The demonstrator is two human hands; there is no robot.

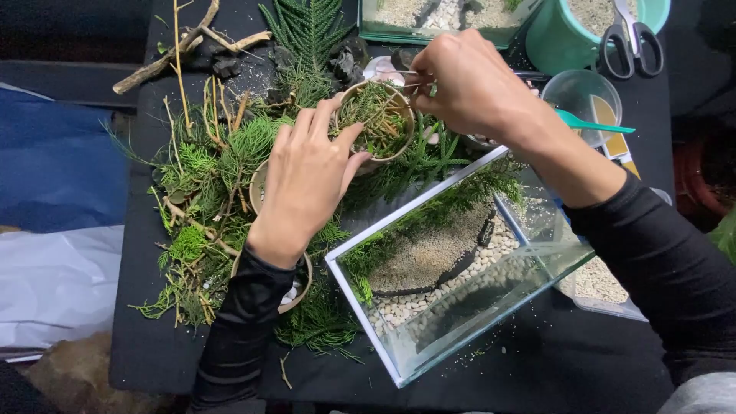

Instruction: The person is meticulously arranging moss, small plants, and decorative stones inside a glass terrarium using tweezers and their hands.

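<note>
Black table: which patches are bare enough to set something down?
Bare black table shows along the near edge below the glass tank, and at the far right beyond the scissors. The greenery pile around the left hand is crowded.

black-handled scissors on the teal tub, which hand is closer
Right. The right hand works just left of the black-handled scissors on the teal tub; the left hand holds the small round bowl, farther left.

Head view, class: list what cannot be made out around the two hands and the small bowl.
- Right hand, head view: its fingertips and the thin tool's tip are hidden behind the knuckles.
- Small bowl: bottom hidden by green sprigs.
- Bowls under the left hand: contents mostly covered by hand and wrist.
- Scissors: blades cut off by the top edge.
</note>
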